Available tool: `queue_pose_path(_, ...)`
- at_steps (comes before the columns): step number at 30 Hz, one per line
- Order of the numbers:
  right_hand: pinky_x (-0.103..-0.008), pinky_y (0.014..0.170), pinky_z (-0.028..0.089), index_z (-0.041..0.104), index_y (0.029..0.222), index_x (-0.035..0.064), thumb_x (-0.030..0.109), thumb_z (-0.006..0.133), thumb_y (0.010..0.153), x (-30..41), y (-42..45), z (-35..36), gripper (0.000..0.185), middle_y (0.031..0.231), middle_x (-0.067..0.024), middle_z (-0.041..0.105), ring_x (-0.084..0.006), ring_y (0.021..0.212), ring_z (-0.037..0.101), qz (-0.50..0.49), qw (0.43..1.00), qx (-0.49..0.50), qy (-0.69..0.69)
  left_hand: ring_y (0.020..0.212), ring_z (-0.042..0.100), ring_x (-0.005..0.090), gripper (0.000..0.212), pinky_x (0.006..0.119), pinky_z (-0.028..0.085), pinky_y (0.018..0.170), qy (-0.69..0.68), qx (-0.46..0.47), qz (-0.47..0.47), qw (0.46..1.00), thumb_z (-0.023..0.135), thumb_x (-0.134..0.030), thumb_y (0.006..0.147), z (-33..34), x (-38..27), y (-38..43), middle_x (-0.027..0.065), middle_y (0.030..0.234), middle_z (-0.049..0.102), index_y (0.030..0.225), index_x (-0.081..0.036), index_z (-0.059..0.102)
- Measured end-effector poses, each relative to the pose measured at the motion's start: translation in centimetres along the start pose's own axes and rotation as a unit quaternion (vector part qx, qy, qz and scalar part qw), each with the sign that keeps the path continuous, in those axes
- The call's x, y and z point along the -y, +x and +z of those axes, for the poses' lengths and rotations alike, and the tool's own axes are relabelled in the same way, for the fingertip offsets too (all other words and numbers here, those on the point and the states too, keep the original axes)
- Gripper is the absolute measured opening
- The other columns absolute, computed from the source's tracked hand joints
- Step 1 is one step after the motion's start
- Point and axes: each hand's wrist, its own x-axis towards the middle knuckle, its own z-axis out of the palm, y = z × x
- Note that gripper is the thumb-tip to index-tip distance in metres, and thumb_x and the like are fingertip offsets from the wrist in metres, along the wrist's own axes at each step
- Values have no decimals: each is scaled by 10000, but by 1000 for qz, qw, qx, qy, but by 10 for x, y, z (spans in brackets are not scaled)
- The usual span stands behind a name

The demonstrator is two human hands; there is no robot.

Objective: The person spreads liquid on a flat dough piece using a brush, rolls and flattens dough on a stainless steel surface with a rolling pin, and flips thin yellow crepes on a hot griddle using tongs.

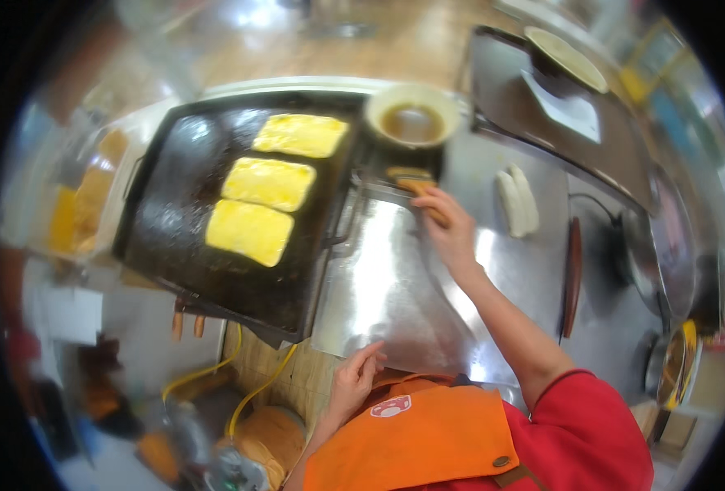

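Observation:
My right hand (pixel 451 230) grips the wooden handle of a flat brush (pixel 412 177), its bristle end just below a pale bowl (pixel 377 116) of brown liquid. Left of the bowl, a black flat griddle (pixel 172 184) bears three yellow rectangular pieces that look like egg-coated flatbread: an upper one (pixel 301 135), a middle one (pixel 268 183) and a lower one (pixel 250 232). The middle and lower pieces touch. My left hand (pixel 357 374), empty with loosely bent fingers, is at the near edge of the steel worktop (pixel 368 294), beside the orange apron.
Two white dough rolls (pixel 517 201) lie on the steel top to the right. Farther right are a dark red-brown handle (pixel 573 276) and a metal pan (pixel 641 258). A second flat plate (pixel 503 80) holds a bowl (pixel 568 58) and white paper. Yellow hoses (pixel 264 386) hang below the griddle.

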Motion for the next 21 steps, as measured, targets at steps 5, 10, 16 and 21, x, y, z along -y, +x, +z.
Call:
queue_pose_path(5, -379, 1027, 366, 445, 1299, 62, 2, 581, 793, -10, -17, -6, 527, 1327, -215, 449, -361, 1230, 439, 25, 987, 156, 10, 886, 610, 225, 252, 284, 479, 775, 137, 0, 122, 983, 474, -23, 922, 31, -24, 44, 123, 994, 624, 1156, -9, 568)
queue_pose_path(10, -396, 1037, 353, 372, 1349, 41, 43, 576, 800, -27, -18, -52, 586, 1341, -231, 422, -373, 1241, 415, 44, 987, 146, -57, 1082, 487, 342, 347, 421, 388, 938, 261, -61, 242, 933, 552, 17, 796, 62, -23, 87, 162, 1139, 542, 1143, 8, 560)
queue_pose_path(16, -426, 1035, 322, 468, 1258, 28, 286, 573, 837, -122, 43, -107, 505, 1271, -212, 485, -334, 1214, 439, 8, 901, 119, -417, 1168, 440, 298, 395, 460, 337, 1004, 426, -56, 290, 855, 601, -63, 775, 71, -12, 107, 123, 1226, 485, 1167, -43, 557)
queue_pose_path(21, -419, 934, 351, 531, 1201, 62, 314, 607, 830, -146, 74, -118, 454, 1176, -163, 556, -332, 1077, 502, 71, 859, 225, -455, 1183, 428, 286, 397, 458, 325, 1023, 431, -54, 276, 857, 599, -91, 791, 78, -13, 112, 93, 1240, 475, 1184, -73, 546)
